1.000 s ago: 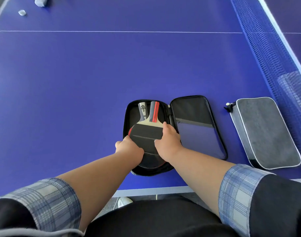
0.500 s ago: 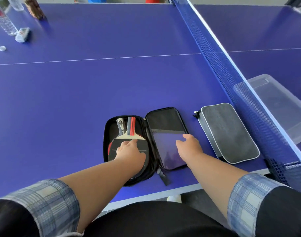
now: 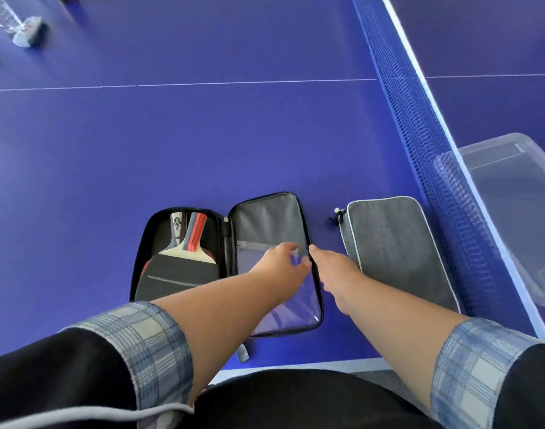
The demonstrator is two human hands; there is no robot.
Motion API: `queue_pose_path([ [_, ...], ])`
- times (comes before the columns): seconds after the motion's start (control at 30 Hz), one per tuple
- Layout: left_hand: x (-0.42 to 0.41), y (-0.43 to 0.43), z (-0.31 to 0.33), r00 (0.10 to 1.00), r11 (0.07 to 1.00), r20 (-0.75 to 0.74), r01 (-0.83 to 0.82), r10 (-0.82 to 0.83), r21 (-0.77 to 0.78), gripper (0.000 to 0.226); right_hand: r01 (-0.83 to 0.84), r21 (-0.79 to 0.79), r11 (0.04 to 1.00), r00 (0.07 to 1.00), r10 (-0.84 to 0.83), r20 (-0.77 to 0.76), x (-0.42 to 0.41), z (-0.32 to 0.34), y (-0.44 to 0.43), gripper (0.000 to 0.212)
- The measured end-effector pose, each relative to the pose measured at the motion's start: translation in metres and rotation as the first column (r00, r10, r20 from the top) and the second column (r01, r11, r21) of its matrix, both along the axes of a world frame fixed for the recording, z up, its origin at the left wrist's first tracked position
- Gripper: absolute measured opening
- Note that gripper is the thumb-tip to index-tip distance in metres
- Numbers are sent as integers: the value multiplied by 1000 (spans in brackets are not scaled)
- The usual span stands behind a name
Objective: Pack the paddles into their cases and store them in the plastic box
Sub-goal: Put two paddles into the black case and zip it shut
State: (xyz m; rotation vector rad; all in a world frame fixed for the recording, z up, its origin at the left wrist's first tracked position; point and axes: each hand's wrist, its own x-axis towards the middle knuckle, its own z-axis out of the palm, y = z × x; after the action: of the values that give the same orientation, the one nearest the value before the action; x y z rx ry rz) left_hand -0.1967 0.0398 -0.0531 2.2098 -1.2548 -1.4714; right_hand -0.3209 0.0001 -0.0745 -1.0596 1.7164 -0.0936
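Both hands were out over the lid half of the open case (image 3: 266, 224), which lay flat on the blue table (image 3: 203, 144) with its two halves spread side by side. The left hand (image 3: 282, 264) hovered over the clear pocket (image 3: 283, 308) inside the lid, fingers loosely spread and curled, its fingertips at the grey strip along the top of that pocket; whether they pinched the strip or only touched it could not be told. The right hand (image 3: 334, 267) sat just beside it, on the outer rim of the lid, fingers bent down along that edge, and whether they gripped the rim was not clear either. The two hands were close together, nearly touching at the fingertips, and neither was closed around anything that could be made out. To the left of the left hand, in the other half of the case, lay the paddles (image 3: 176, 270), black rubber face up and two handles pointing away from the person, one with a red stripe. To the right of the right hand, apart from the open case, lay a second grey case (image 3: 394, 246), zipped shut. Farther right, beyond the net (image 3: 419, 125), stood the clear plastic box (image 3: 512, 193) on the far half of the table.
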Motion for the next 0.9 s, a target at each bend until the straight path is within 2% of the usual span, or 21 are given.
queue_pose_path([
  [0.1, 5, -2, 22, 990, 989, -31, -137, 135, -59, 76, 130, 10, 991, 968, -129, 215, 7, 5, 1, 47],
  [0.13, 10, 0, 33, 984, 981, -28, -178, 177, -82, 82, 146, 16, 989, 950, -145, 277, 11, 8, 2, 48],
  [0.2, 22, 5, 50, 975, 969, 0, -220, 221, -116, 88, 125, -5, 992, 927, -115, 357, 25, 18, 7, 37],
  [0.27, 36, 12, 62, 974, 964, 54, -211, 222, -160, 77, 62, -4, 998, 913, -55, 403, 44, 32, 14, 31],
  [0.43, 84, 35, 82, 962, 943, 140, -191, 236, -274, 29, -36, -78, 996, 894, 67, 442, 97, 52, 39, 28],
  [0.5, 111, 49, 88, 956, 926, 100, -238, 277, -292, 18, -126, -246, 961, 896, 216, 388, 121, 54, 56, 15],
  [0.57, 137, 65, 87, 945, 908, 76, -281, 319, -310, 23, -256, -387, 886, 885, 376, 275, 141, 52, 68, 22],
  [0.67, 173, 88, 79, 924, 892, 74, -339, 376, -298, 31, -491, -494, 717, 828, 560, -10, 166, 42, 84, 34],
  [0.77, 205, 106, 57, 910, 896, 77, -383, 408, -226, 38, -698, -421, 579, 703, 665, -251, 181, 28, 95, 51],
  [0.9, 237, 118, 21, 915, 923, 142, -358, 377, -143, 46, -829, -247, 502, 558, 717, -418, 193, 10, 109, 67],
])
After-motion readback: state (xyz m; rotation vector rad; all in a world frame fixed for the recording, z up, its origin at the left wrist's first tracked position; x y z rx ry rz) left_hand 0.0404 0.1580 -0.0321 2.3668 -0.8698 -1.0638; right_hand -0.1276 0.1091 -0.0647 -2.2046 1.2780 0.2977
